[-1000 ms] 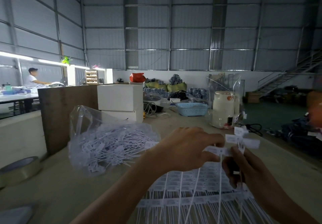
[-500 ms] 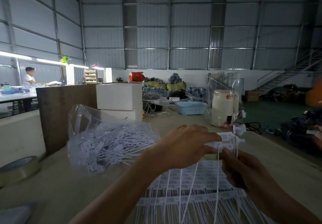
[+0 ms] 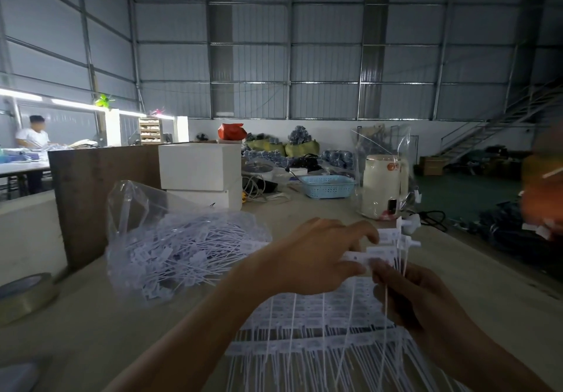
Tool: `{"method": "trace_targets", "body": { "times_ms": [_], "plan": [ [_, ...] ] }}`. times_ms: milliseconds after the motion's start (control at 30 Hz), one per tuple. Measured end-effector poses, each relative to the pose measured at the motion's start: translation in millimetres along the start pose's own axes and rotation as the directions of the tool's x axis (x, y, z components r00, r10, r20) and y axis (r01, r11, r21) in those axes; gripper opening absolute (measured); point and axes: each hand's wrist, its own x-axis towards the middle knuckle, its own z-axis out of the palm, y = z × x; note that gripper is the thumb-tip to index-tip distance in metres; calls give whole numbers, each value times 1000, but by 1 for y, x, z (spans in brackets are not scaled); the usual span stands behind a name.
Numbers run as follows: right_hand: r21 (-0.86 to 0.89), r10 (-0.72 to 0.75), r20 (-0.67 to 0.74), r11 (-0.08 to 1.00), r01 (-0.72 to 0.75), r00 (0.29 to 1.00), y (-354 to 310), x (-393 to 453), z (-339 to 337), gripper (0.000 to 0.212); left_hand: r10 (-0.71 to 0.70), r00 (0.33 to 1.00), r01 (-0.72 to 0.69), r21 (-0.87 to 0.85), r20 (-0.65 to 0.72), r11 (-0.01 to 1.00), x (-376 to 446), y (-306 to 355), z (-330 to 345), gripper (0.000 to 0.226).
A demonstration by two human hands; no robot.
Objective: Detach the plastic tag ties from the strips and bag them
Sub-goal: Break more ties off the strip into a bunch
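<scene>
Both hands meet over the surface (image 3: 91, 324). Left hand (image 3: 313, 257) pinches the flat white tag end of a strip (image 3: 384, 250). Right hand (image 3: 417, 297), at 4 o'clock from it, grips the thin tails that hang down. The tag ties (image 3: 304, 330) are white plastic, small flat heads in rows, long thin tails running toward 6 o'clock. More lie flat under the hands. At 9 o'clock a clear bag (image 3: 182, 245) bulges with loose ties pointing every way. Bare room shows between bag and tape roll (image 3: 24, 294). White boxes (image 3: 199, 166) sit at 11 o'clock.
</scene>
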Motion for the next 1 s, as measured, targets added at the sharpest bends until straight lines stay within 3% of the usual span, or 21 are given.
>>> {"method": "trace_targets", "body": {
  "times_ms": [167, 367, 533, 833, 1000],
  "plan": [
    [88, 24, -9, 996, -23, 1000, 0, -3, -2, 30, -4, 1000, 4, 118, -3, 993, -2, -13, -2, 32],
    [107, 25, -2, 994, -25, 1000, 1, -1, -1, 39, 56, 990, -26, 222, -131, 975, -1, -13, -3, 33],
    [-224, -203, -34, 956, 190, 979, -3, -3, 1, 42, 96, 988, -58, 286, -119, 957, -2, -9, -5, 31],
    [-430, -330, -19, 855, 290, 944, 2, -3, 1, 39, 54, 997, -35, 286, -59, 958, -2, -10, -4, 23],
    [-712, -465, 60, 600, 364, 883, 8, -4, 3, 23, 9, 999, -1, 173, -42, 985, -1, -13, -3, 23]
  ]
}}
